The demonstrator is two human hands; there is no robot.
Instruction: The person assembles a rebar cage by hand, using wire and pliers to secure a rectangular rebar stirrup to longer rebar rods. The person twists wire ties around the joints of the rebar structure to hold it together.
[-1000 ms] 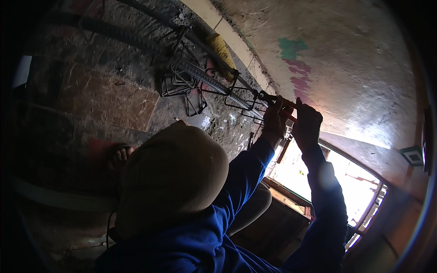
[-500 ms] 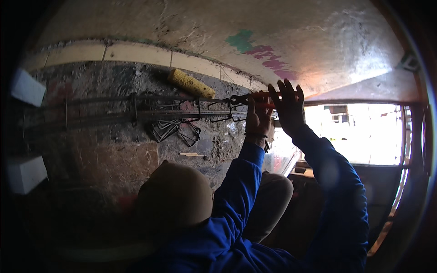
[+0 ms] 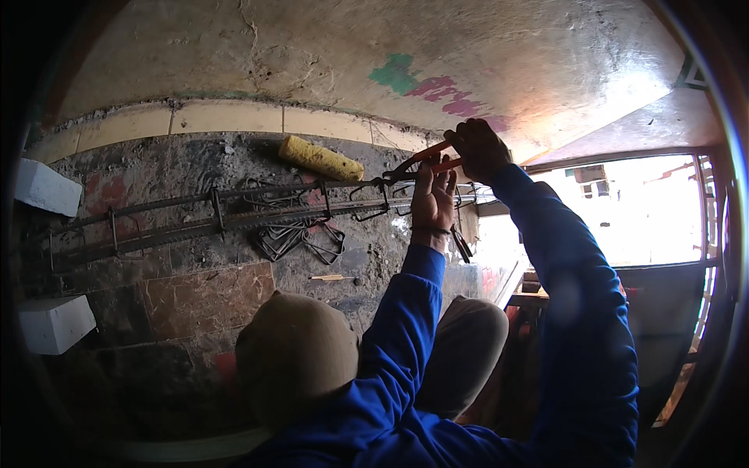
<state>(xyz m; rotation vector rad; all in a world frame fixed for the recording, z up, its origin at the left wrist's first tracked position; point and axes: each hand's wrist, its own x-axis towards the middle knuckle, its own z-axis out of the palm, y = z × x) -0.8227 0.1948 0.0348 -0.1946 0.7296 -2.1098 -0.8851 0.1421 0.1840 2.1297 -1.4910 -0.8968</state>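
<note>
Pincers with orange handles (image 3: 429,154) are in my right hand (image 3: 478,148), which is closed round the handle ends. The dark jaws meet the upper bar of a long reinforcing-bar cage (image 3: 218,210), where a square steel stirrup (image 3: 374,203) hangs. My left hand (image 3: 434,207) is palm up just below the handles, thumb and fingers raised and apart. Its fingertips overlap the lower handle and the bars; whether they touch is unclear. A dark band circles the left wrist. Beneath the cage lies a pile of loose bent stirrups (image 3: 296,238).
A yellow cylinder (image 3: 321,158) lies by the cream skirting tiles (image 3: 226,117). Two white blocks (image 3: 47,187) stand near the left end of the cage. A stained wall (image 3: 328,54) runs along the far side. A bright opening (image 3: 624,210) is at right.
My right hand has closed on the handles and moved slightly up and left from its spread-finger pose. The pincers now tilt upward to the right. The whole view has shifted a little.
</note>
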